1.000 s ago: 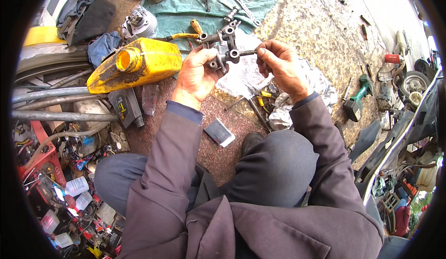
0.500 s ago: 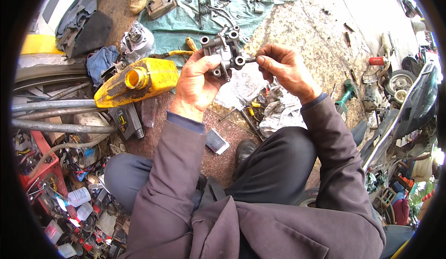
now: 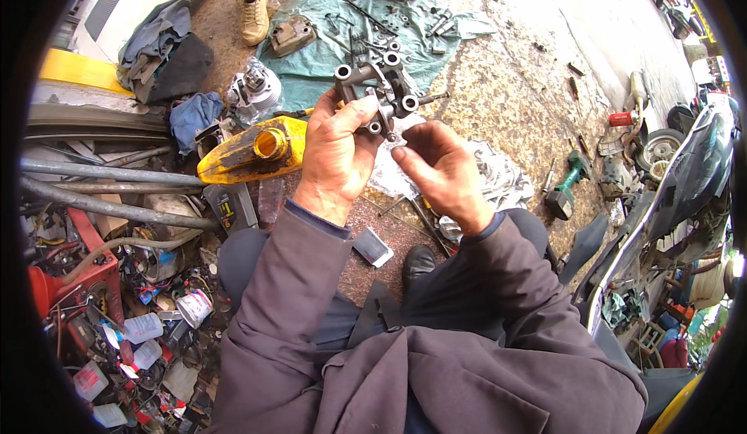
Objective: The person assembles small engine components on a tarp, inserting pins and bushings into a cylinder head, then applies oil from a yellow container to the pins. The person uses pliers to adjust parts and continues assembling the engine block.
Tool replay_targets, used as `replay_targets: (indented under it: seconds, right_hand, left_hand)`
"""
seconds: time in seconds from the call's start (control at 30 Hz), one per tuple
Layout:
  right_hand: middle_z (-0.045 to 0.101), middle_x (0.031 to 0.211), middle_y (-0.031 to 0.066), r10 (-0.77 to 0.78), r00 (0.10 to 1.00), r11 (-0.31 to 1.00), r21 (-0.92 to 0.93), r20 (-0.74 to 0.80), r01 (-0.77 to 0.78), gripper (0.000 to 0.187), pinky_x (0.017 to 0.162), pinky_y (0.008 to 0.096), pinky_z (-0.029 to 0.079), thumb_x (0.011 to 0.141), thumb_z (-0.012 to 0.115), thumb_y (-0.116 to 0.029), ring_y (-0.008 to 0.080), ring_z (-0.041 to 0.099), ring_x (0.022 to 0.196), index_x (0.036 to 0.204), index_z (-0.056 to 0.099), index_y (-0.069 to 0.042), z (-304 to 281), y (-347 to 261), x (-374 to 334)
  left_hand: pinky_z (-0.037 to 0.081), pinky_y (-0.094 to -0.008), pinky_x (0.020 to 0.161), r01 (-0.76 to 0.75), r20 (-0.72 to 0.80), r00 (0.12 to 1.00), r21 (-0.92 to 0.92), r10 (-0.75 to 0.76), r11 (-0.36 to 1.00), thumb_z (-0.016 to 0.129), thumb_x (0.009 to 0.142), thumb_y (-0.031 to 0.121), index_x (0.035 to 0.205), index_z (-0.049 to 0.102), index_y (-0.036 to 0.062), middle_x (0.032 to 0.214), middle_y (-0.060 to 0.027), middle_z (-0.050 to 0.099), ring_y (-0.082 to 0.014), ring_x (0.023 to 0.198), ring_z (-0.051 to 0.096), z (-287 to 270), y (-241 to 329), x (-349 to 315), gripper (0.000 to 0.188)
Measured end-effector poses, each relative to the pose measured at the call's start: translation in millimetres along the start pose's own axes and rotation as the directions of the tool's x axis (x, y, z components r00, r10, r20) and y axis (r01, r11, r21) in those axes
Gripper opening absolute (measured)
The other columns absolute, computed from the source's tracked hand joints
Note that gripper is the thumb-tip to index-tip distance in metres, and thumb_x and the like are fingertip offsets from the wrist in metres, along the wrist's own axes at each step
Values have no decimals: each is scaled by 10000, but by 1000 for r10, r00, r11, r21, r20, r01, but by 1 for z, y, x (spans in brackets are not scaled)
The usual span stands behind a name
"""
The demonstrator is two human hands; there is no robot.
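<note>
My left hand (image 3: 334,158) grips a grey metal rocker arm assembly (image 3: 366,69) with several round bores, its thumb pressed on the near side. From the assembly's right side sticks a thin dark shaft (image 3: 433,98). Just below and right of the part is my right hand (image 3: 447,173), thumb and fingers apart and loosely bent, with nothing visible between them. Some of its fingertips are hidden behind the hand. A yellow, grimy jug (image 3: 249,154) with an open mouth lies left of my left hand.
Ahead, a green cloth (image 3: 311,68) bears several engine parts; a person's shoe (image 3: 255,20) stands beside it. A green power drill (image 3: 572,181) lies at right, near crumpled white plastic (image 3: 502,177). Bottles and scraps clutter the lower left. A small flat box (image 3: 372,247) lies between my legs.
My right hand has let go of the shaft and moved down and left, below the part. The shaft now sticks out freely. The view has shifted, with more ground showing ahead.
</note>
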State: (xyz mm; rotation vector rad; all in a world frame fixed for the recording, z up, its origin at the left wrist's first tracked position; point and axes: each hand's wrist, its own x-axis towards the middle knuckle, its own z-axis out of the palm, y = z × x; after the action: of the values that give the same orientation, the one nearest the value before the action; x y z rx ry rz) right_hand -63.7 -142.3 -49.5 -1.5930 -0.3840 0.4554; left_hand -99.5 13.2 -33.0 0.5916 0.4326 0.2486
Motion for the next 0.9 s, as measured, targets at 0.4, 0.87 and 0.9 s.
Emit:
replay_targets:
  seconds: [0.4, 0.87, 0.9]
  right_hand:
    - [640, 739, 144, -388, 918, 845, -429, -81, 320, 125, 596, 375, 499, 780, 704, -39, 293, 644, 664, 893, 655, -24, 21, 3, 9]
    - [605, 761, 43, 154, 952, 868, 425, 263, -258, 142, 538, 231, 462, 951, 636, -130, 108, 568, 619, 971, 591, 3, -35, 5, 64]
    - [613, 756, 38, 132, 951, 876, 417, 279, -244, 141, 532, 232, 462, 946, 646, -133, 102, 570, 607, 971, 605, 0, -36, 5, 64]
  left_hand:
    - [543, -376, 838, -34, 16, 999, 25, 33, 999, 589, 868, -5, 1188, 561, 18, 1047, -86, 653, -213, 914, 638, -13, 2, 7, 322]
    - [547, -372, 841, 81, -1, 997, -1, -81, 997, 585, 870, 3, 1143, 584, 11, 1057, -87, 649, -206, 915, 633, -25, 12, 8, 274]
    - [549, -373, 836, 96, 5, 995, 2, -96, 995, 585, 870, 3, 1141, 584, 10, 1057, -87, 649, -206, 909, 634, -26, 14, 8, 271]
